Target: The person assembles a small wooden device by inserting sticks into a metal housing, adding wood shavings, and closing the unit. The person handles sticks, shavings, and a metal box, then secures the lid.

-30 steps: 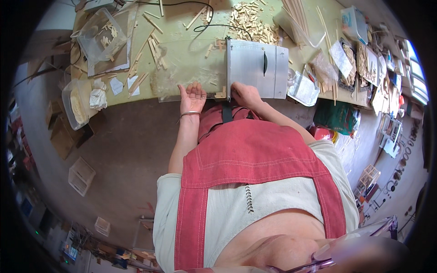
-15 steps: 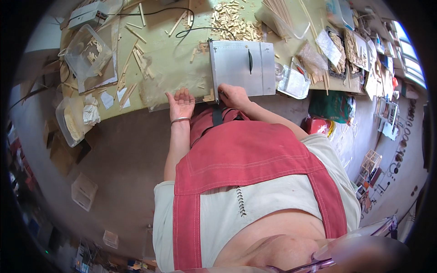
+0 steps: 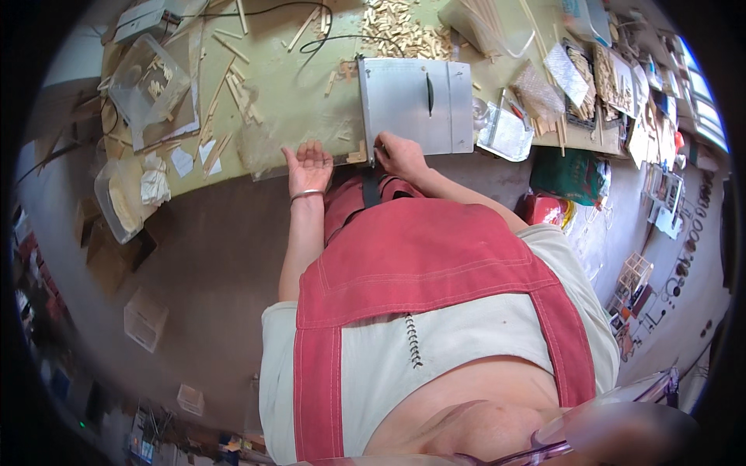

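My left hand [image 3: 311,169] lies palm up with its fingers stretched out, at the bench's front edge beside a clear plastic sheet [image 3: 280,132]. Nothing rests in that palm. My right hand [image 3: 399,155] is closed at the near left corner of a silver metal box [image 3: 404,101] with a black handle [image 3: 430,95]. Its fingers curl against the box's left edge, and whatever they grip is hidden. Just left of that corner, a small wooden piece [image 3: 357,152] sits on the sheet. Another small wooden block [image 3: 346,71] lies by the box's far left corner.
Many short wooden pieces [image 3: 392,31] are heaped behind the box. Loose sticks [image 3: 241,97] and a clear tub [image 3: 151,89] lie to the left. A black cable [image 3: 315,43] crosses the back. At right are a clear tray [image 3: 505,138] and bubble wrap [image 3: 538,93].
The bench and box sit slightly higher in the picture. My left hand stays palm up, and my right hand remains at the box's corner, with hardly any movement.
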Available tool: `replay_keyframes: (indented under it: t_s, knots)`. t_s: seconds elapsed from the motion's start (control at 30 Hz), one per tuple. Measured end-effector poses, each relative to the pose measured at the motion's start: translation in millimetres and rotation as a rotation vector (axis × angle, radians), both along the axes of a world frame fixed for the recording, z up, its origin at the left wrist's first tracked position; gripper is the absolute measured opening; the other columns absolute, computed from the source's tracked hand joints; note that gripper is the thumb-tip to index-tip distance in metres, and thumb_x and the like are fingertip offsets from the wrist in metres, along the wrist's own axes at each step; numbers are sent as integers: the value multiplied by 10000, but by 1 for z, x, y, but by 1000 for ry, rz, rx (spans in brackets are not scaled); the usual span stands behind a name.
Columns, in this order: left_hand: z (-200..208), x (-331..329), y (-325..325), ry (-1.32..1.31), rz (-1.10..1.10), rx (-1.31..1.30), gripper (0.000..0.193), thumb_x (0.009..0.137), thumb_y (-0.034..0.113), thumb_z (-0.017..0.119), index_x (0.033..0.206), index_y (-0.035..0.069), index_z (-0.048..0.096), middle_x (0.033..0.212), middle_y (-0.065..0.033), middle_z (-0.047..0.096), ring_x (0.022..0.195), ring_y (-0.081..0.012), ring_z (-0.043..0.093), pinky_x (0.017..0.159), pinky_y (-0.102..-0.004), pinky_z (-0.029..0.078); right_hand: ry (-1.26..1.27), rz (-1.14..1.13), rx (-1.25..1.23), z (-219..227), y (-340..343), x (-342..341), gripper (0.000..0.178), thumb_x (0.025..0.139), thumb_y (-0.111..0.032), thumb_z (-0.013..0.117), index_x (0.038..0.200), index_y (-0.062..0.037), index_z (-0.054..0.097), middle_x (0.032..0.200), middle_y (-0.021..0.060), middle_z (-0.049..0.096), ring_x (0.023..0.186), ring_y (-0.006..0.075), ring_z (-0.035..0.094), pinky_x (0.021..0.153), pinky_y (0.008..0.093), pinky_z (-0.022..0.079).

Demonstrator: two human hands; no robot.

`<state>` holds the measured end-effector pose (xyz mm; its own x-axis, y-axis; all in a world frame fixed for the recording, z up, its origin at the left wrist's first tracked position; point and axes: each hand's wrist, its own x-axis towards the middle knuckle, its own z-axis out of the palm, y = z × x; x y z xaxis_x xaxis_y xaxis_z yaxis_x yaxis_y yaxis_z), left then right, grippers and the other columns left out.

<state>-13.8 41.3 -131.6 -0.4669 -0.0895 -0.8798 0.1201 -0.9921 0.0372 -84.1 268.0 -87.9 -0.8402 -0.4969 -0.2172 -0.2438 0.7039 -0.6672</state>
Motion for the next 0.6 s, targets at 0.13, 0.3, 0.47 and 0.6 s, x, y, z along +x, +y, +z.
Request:
replay_keyframes:
  t_s: [0.13, 0.3, 0.47, 0.6]
  knots:
    - [1, 0, 1, -27, -6, -16, 465, 854, 537, 685, 878, 75, 640, 1084, -63, 678, 1030, -236, 613, 867, -440, 476, -18, 12, -28, -1, 2, 2, 109, 880, -160, 570, 964, -90, 567, 848, 178, 655, 786, 406, 631, 669, 502, 491]
    - [-1, 1, 0, -27, -8, -27, 470, 859, 540, 676, 879, 73, 637, 1099, -66, 680, 1040, -240, 616, 872, -449, 480, -35, -18, -5, 4, 0, 2, 115, 887, -150, 560, 990, -99, 570, 854, 174, 657, 803, 403, 635, 681, 497, 495]
    - [-3, 1, 0, -25, -14, -28, 471, 863, 542, 670, 884, 73, 638, 1098, -68, 684, 1045, -239, 621, 876, -454, 482, -26, 23, -12, 1, 3, 0, 132, 889, -170, 578, 1000, -100, 561, 857, 169, 660, 807, 398, 640, 679, 497, 496]
    - [1, 0, 1, -33, -13, -38, 469, 848, 550, 683, 865, 85, 632, 1062, -71, 690, 1026, -233, 621, 857, -437, 485, -70, -34, -34, 11, 0, 1, 137, 893, -167, 572, 1012, -101, 559, 860, 171, 661, 807, 404, 637, 675, 505, 491]
